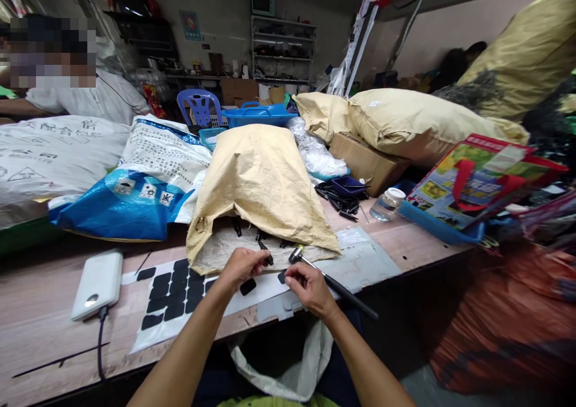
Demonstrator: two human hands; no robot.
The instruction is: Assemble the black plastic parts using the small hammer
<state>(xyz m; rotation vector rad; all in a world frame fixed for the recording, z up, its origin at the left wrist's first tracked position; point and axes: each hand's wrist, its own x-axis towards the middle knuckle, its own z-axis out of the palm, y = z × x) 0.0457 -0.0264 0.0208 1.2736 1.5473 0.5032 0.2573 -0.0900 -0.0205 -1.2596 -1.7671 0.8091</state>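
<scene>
My left hand is closed on a small black part at the mouth of a yellow woven sack. Several black pieces show inside the sack's opening. My right hand has its fingers pinched beside a dark square pad; what it holds, if anything, is too small to name. A hammer with a black handle lies just beyond and right of that hand. To the left, a white sheet bears several black square pads.
A white power bank with a cable sits at the left. A clear jar and a blue tray with a printed bag stand at the right. A blue-white sack lies left; a person in white is behind.
</scene>
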